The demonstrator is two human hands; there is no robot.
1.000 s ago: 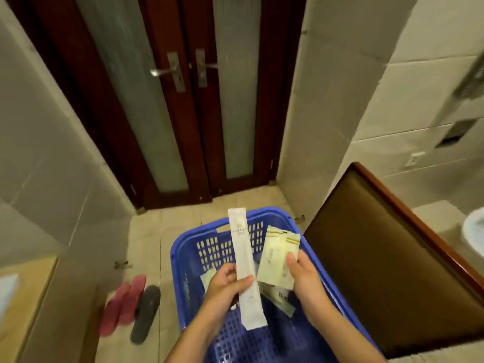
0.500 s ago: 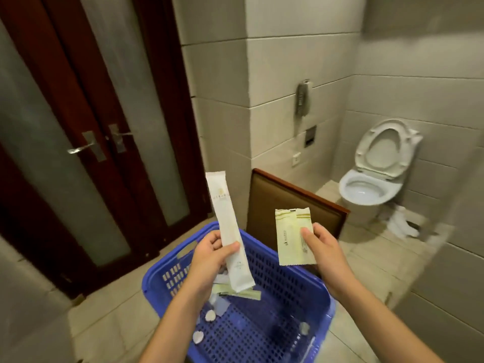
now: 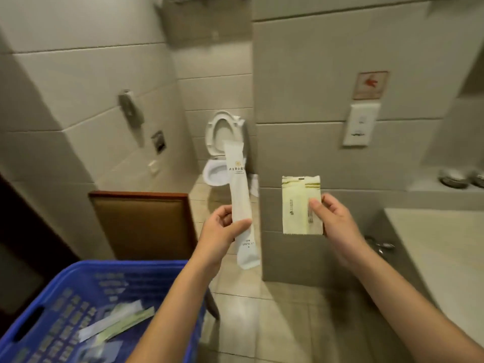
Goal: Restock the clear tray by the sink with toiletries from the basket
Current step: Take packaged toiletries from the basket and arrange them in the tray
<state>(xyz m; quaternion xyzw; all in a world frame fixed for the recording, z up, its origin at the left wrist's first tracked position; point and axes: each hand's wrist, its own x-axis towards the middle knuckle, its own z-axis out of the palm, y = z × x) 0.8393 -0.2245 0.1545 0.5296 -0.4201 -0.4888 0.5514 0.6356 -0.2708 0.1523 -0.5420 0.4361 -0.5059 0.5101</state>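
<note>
My left hand [image 3: 222, 231] grips a long white dental kit packet [image 3: 238, 195] upright at mid-height. My right hand [image 3: 334, 221] pinches a pale yellow-green flat packet [image 3: 297, 203] by its right edge, level with the other hand. Both are raised in front of me, clear of the blue plastic basket [image 3: 86, 273] at the lower left. Several more packets [image 3: 117, 323] lie on the basket's floor. The clear tray is not in view; only a pale counter edge [image 3: 432, 239] shows at the right.
A brown padded chair back [image 3: 141, 224] stands behind the basket. A toilet [image 3: 222, 153] with its lid up sits beyond a tiled partition [image 3: 301, 113]. A wall phone [image 3: 129, 108] hangs at left, a socket plate [image 3: 362, 124] at right. Dark dishes [image 3: 454, 179] rest on a ledge.
My view has swung right, from the door to the toilet and counter. Both hands have carried their packets up and right, away from the basket, which now lies at the lower left.
</note>
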